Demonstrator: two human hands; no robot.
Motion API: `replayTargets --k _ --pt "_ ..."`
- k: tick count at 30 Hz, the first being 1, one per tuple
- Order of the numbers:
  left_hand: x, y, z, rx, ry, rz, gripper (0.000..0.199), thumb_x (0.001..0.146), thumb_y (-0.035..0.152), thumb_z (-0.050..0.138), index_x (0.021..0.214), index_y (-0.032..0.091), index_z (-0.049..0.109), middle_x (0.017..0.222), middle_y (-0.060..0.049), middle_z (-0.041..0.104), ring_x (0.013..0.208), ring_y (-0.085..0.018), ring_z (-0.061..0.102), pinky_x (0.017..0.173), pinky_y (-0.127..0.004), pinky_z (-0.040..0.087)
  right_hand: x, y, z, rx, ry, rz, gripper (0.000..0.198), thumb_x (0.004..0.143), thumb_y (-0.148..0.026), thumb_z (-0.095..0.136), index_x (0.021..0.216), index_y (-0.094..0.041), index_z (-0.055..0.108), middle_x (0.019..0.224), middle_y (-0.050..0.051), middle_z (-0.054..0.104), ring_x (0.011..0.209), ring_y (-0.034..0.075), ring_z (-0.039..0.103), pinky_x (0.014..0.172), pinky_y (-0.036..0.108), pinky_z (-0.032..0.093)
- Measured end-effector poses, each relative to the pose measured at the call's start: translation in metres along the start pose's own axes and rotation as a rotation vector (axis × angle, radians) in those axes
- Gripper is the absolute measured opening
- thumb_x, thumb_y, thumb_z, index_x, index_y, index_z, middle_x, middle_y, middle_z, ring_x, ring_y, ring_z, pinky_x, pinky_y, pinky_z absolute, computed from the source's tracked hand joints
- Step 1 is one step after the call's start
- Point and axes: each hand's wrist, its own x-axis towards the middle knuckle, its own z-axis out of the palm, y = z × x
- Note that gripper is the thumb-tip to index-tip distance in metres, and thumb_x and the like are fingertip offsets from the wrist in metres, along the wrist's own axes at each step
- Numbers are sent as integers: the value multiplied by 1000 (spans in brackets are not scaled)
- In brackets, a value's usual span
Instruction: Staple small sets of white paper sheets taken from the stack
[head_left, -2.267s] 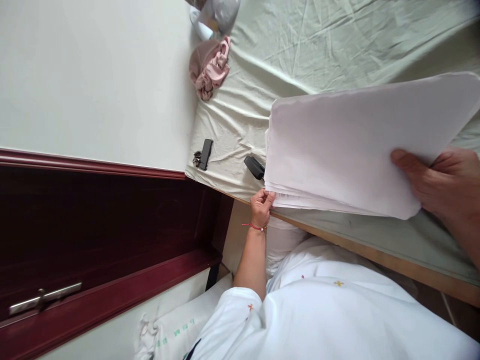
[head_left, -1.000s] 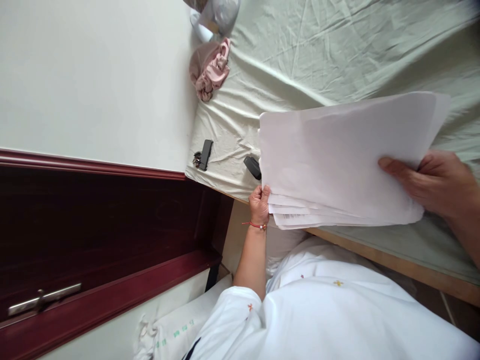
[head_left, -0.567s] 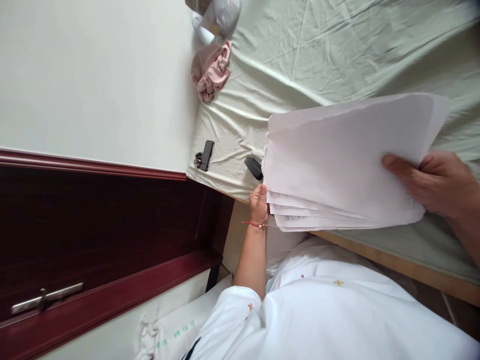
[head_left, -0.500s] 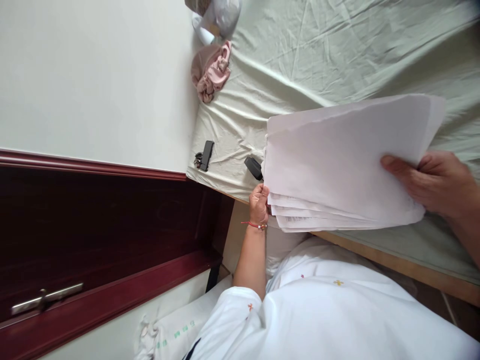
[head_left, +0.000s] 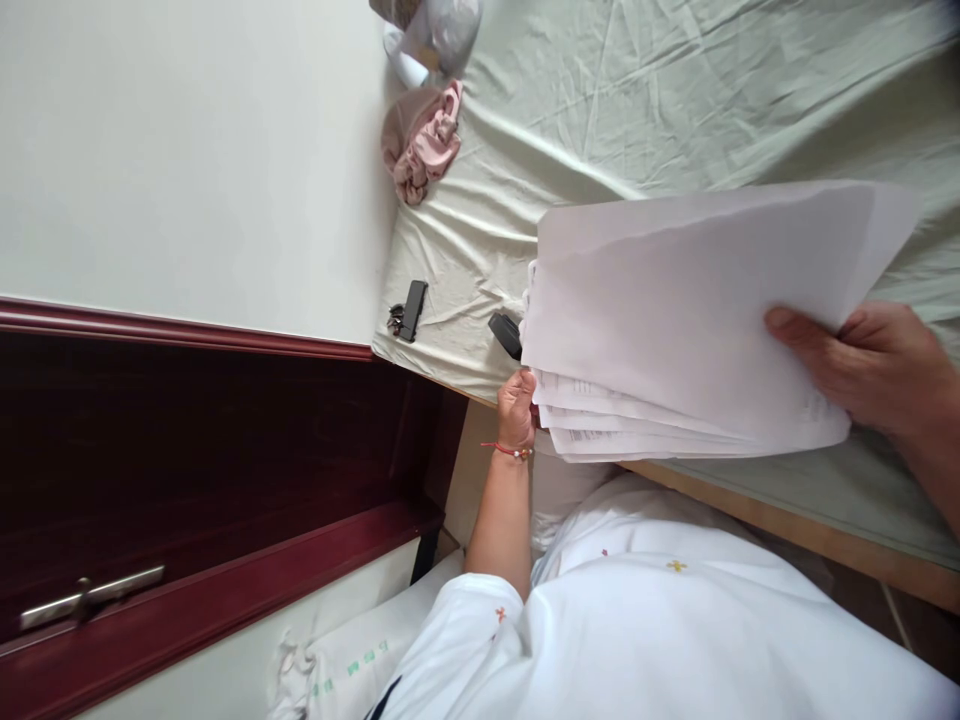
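Paper stack point(head_left: 697, 310): white leaves, lower edges fanned, some print visible; held over the front edge of the pale green cloth point(head_left: 675, 90).
Right hand point(head_left: 892, 365): pinching the right end, thumb on top.
Left hand point(head_left: 516, 410): fingers curled at the left end; grip cannot be told.
Black object point(head_left: 505, 335): on the cloth, just beside the left end.
Keys point(head_left: 395, 319): beside a black case point(head_left: 414, 310).

One head-worn view, facing forward and down over the white shirt point(head_left: 660, 640); papers point(head_left: 675, 320) close, green sheet point(head_left: 675, 90) beyond.
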Motion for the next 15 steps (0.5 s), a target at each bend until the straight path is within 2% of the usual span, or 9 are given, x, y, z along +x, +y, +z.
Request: replayTargets --k 4,9,12,15 --pt "-1 3 1 53 -6 8 45 61 47 94 79 16 65 72 2 68 66 -10 62 66 -23 50 1 2 1 69 14 -29 43 75 -64 77 96 -26 79 104 3 79 86 20 69 70 30 57" --pt "2 -2 2 87 69 37 54 70 54 87 61 16 49 55 7 49 50 -5 44 52 -19 36 1 0 1 29 14 -7 44 74 -68 76 94 -29 79 107 3 79 92 23 71 82 37 58" --pt "1 -2 1 59 62 37 51 73 60 82 65 16 57 60 4 56 55 -8 52 55 -22 41 0 -1 1 28 22 -12 44 74 -68 76 96 -30 79 112 3 78 100 26 71 93 43 57" --pt "-2 1 0 42 -25 17 46 73 58 83 73 16 64 64 2 61 56 -9 55 57 -23 44 -1 -1 3 100 59 -72 45 77 -65 76 104 -28 79 117 3 77 106 26 71 103 45 55"
